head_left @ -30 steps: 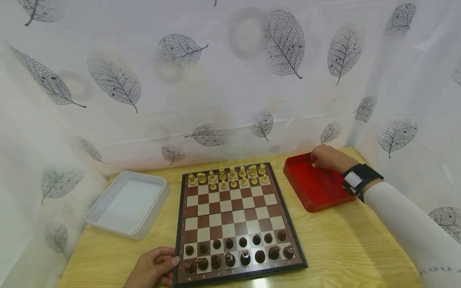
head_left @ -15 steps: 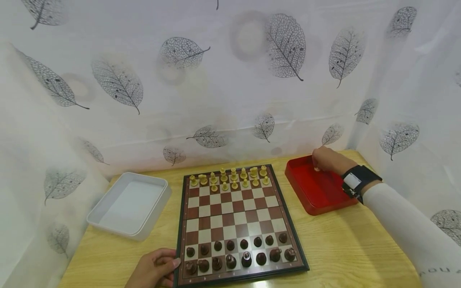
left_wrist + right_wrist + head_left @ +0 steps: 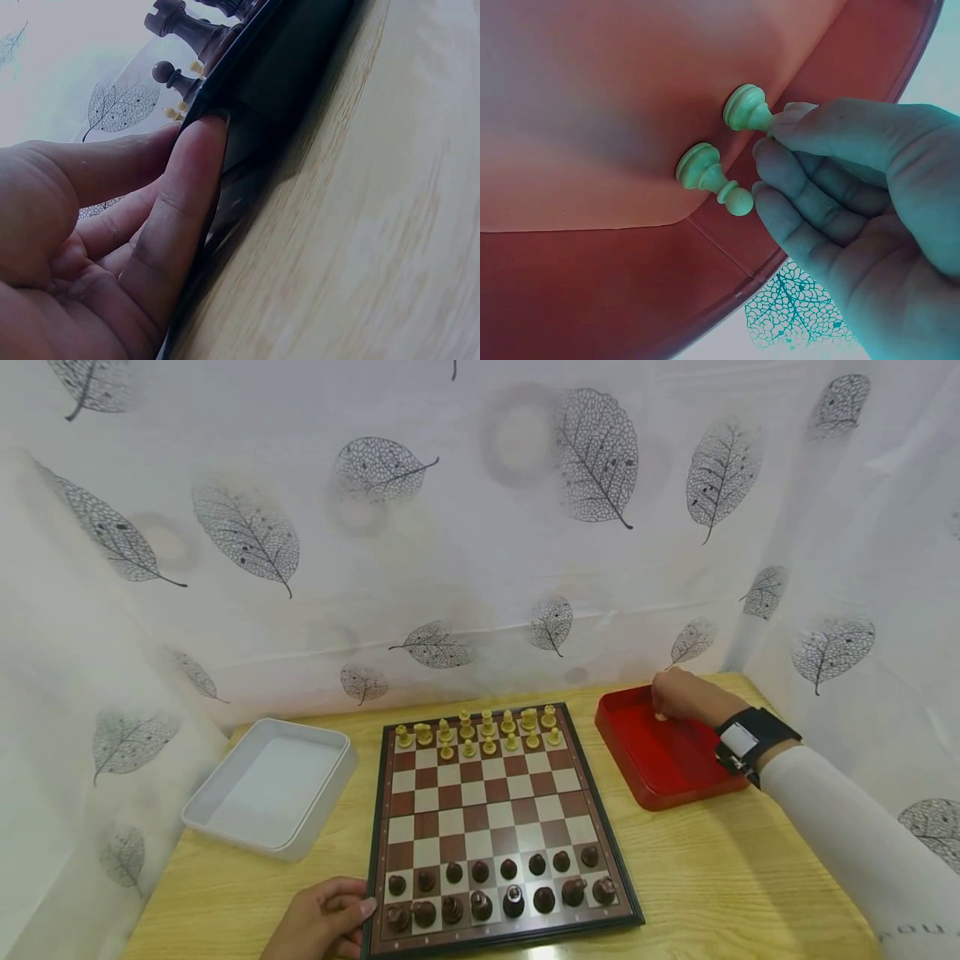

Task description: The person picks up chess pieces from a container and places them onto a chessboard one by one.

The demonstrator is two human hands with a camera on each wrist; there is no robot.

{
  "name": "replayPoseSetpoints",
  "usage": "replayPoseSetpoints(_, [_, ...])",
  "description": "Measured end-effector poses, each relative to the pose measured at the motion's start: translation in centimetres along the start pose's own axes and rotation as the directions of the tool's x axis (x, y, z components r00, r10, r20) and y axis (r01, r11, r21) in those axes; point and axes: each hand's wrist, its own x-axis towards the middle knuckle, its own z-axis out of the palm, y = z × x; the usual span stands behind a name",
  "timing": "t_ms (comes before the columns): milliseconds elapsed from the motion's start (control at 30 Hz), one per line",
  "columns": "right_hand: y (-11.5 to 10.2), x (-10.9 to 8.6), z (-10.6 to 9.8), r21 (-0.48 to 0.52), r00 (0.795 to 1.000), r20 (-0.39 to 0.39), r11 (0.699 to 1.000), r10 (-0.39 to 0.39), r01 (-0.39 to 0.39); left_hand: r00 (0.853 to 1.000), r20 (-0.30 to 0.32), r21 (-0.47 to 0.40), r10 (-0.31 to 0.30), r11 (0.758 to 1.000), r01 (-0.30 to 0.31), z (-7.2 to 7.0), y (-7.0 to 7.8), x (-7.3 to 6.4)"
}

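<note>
In the right wrist view, my right hand pinches the top of a pale pawn between thumb and fingertips, inside the red tray. A second pale pawn stands beside it, close to my fingertips. My left hand holds the near left edge of the chessboard, thumb on one side of the rim and fingers on the other. Yellowish chess pieces fill the far row, with pawns in front. Dark chess pieces line the two near rows.
A white tray lies left of the board, and the red tray is to its right on the wooden table. A leaf-printed curtain hangs behind and around the table. My right wrist wears a dark band.
My right hand stays at the far end of the red tray with only a slight shift of the fingers. My left hand keeps its hold on the board. The head view has tilted slightly.
</note>
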Motion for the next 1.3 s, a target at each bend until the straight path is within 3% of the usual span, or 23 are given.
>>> replayPoseSetpoints(233, [0.1, -0.4, -0.3, 0.044, 1.0, 0.021, 0.999, 0.009, -0.01, 1.0, -0.004, 0.005, -0.006, 1.0, 0.006, 0.0, 0.1, -0.1])
replayPoseSetpoints(567, [-1.7, -1.4, -3.1, 0.133, 0.997, 0.063, 0.99, 0.032, -0.04, 1.0, 0.006, -0.011, 0.002, 1.0, -0.001, 0.0, 0.3, -0.2])
replayPoseSetpoints(867, [-4.3, -2.3, -4.7, 0.053, 0.994, -0.093, 0.997, -0.05, 0.055, 1.0, 0.017, -0.022, 0.01, 1.0, -0.009, 0.0, 0.3, -0.3])
replayPoseSetpoints(1033, [-6.6, -2.6, -5.5, 0.027, 0.991, -0.115, 0.997, -0.073, 0.077, 1.0, 0.01, -0.011, 0.015, 1.0, -0.015, 0.1, 0.4, -0.3])
replayPoseSetpoints(1300, [-10.0, -2.6, -6.1, -0.024, 0.961, -0.196, 0.981, -0.195, 0.194, 1.0, -0.011, 0.004, -0.008, 1.0, 0.008, 0.2, 0.3, -0.1])
